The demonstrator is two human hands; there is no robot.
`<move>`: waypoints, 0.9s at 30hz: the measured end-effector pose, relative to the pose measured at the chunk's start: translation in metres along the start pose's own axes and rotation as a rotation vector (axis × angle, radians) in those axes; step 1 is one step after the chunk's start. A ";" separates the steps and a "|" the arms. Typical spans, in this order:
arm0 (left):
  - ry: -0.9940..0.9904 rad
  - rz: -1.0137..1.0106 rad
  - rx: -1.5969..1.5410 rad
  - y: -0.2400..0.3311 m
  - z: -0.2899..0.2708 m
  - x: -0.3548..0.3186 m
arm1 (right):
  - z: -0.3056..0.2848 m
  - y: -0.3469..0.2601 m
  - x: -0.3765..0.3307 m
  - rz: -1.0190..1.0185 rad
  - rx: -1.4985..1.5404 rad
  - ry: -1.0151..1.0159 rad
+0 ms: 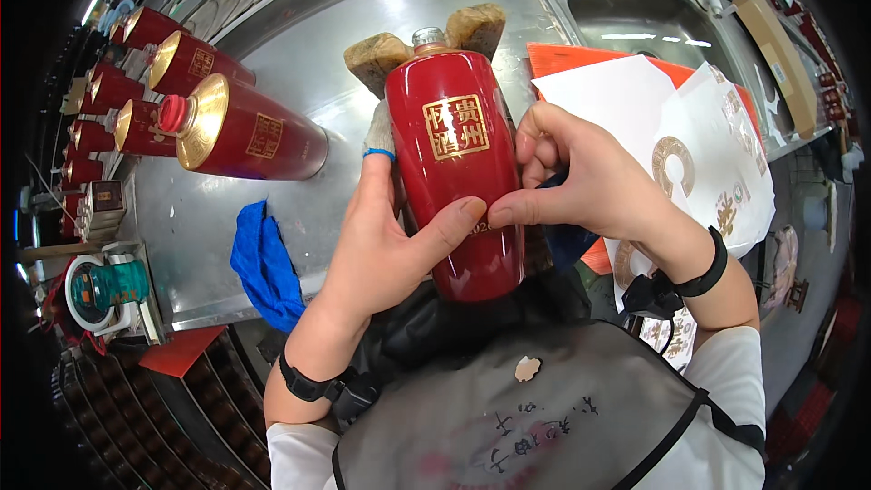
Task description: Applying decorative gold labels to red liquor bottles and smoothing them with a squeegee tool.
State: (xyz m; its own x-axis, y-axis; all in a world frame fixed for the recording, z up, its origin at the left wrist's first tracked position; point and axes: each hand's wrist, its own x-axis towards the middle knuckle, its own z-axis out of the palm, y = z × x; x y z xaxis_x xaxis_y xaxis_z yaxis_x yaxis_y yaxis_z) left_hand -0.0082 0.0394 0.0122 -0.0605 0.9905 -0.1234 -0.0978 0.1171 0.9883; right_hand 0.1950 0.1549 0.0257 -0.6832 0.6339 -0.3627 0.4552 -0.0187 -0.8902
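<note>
A glossy red liquor bottle [454, 186] with gold square lettering lies tilted before me, its uncapped clear neck pointing away. The neck end rests between two brownish, worn blocks [475, 29]. Around the bottle's left side wraps my left hand [386, 240], its thumb across the lower front; one finger wears a pale cover with a blue band. My right hand [585, 172] is closed at the bottle's right side, thumb pressed on the lower front near small gold print and fingers curled against the side. Dark blue cloth [570, 240] shows beneath the right palm.
Left on the metal counter stand a capped red bottle [259, 132] and several more behind it. A blue cloth [265, 263] lies near the counter's front edge. At right, white sticker sheets [626, 95] overlap an orange board [553, 59], before a sink [635, 14].
</note>
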 end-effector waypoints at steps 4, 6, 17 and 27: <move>0.007 0.031 -0.015 0.000 0.002 -0.001 | -0.008 0.000 0.002 -0.098 0.026 -0.094; 0.035 0.002 -0.127 -0.001 0.003 0.000 | -0.016 -0.004 0.008 -0.011 0.072 0.027; 0.097 0.133 0.071 -0.016 0.002 -0.010 | -0.022 -0.012 0.010 -0.351 0.219 0.110; -0.062 0.284 0.597 -0.021 -0.012 -0.020 | -0.026 -0.048 0.015 -0.371 -0.203 0.413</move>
State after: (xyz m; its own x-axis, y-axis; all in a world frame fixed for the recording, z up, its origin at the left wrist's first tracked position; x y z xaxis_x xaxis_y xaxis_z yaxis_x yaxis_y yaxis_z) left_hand -0.0171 0.0165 -0.0074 0.0558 0.9890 0.1371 0.4818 -0.1469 0.8639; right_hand 0.1777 0.1850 0.0699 -0.5572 0.8190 0.1369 0.3558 0.3845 -0.8518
